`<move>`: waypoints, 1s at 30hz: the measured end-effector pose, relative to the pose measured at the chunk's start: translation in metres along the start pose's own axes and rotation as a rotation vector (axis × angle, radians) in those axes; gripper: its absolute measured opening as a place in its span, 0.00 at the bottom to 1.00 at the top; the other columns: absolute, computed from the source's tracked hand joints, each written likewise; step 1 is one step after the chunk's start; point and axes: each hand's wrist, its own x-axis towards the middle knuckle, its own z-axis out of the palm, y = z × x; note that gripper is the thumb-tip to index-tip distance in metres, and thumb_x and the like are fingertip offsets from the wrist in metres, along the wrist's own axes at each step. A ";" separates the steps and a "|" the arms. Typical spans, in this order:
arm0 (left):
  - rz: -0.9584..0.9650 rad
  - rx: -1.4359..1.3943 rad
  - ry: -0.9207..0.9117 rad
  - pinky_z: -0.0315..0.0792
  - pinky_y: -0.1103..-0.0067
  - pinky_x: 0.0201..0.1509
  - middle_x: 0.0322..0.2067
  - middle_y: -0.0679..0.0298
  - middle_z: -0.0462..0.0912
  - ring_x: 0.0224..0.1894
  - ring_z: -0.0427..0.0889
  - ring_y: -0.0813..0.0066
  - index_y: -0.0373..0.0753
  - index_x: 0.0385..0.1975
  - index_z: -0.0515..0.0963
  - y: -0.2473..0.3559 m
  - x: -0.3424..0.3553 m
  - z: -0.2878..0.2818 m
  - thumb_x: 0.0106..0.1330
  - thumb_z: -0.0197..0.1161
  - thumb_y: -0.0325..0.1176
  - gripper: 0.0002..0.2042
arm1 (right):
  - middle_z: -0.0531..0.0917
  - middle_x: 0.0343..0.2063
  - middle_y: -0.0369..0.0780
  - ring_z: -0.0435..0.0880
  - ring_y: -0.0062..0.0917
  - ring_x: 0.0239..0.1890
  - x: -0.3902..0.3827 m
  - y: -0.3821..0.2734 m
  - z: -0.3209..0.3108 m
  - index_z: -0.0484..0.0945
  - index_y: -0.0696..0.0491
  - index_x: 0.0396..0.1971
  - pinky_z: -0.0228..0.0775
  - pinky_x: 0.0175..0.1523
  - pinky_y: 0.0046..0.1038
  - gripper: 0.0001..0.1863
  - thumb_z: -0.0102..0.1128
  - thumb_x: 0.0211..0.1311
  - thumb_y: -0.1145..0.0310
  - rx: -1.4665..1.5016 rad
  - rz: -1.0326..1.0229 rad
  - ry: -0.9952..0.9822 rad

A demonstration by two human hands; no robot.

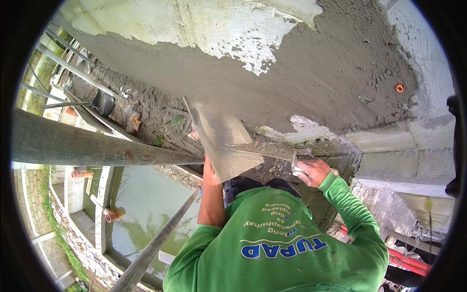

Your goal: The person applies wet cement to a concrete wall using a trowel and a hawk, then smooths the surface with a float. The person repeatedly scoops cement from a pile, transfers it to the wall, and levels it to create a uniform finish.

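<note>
My left hand (209, 164) reaches up under a flat mortar board (221, 138) coated in wet grey cement and holds it tilted against the wall; the fingers are hidden behind the board. My right hand (314, 171) grips the handle of a trowel (265, 149), whose cement-smeared blade lies across the board's lower edge. In front of both hands rises a wall with a wide band of fresh grey plaster (311, 73) and bare pale patches (233, 29) above it. My green long-sleeved shirt (277, 243) fills the lower middle.
Rusty scaffold pipes (97, 146) cross at the left, and another pipe (155, 243) slants downward. Greenish water (146, 204) lies far below between stone walls. A small orange pipe end (399, 88) sticks from the plaster. Red pipes (408, 260) lie at the lower right.
</note>
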 end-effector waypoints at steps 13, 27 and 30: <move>0.055 0.173 0.152 0.73 0.69 0.57 0.53 0.59 0.75 0.52 0.77 0.66 0.37 0.62 0.64 -0.025 0.030 0.046 0.71 0.56 0.35 0.22 | 0.83 0.36 0.53 0.84 0.44 0.40 0.107 0.001 0.002 0.72 0.61 0.53 0.73 0.47 0.34 0.24 0.61 0.63 0.61 0.489 0.065 0.838; 0.720 1.103 0.275 0.59 0.60 0.64 0.56 0.34 0.68 0.59 0.67 0.40 0.19 0.57 0.63 -0.133 0.224 0.086 0.53 0.57 0.28 0.30 | 0.71 0.19 0.32 0.62 0.13 0.21 -0.075 -0.028 0.145 0.73 0.63 0.47 0.58 0.26 0.20 0.18 0.61 0.63 0.67 0.694 0.638 0.956; 0.756 1.087 0.185 0.63 0.60 0.58 0.46 0.43 0.71 0.52 0.69 0.39 0.26 0.51 0.68 -0.198 0.173 0.121 0.51 0.54 0.23 0.24 | 0.68 0.19 0.31 0.62 0.14 0.21 -0.110 -0.021 0.175 0.72 0.63 0.46 0.56 0.25 0.22 0.18 0.60 0.64 0.66 0.740 0.751 1.025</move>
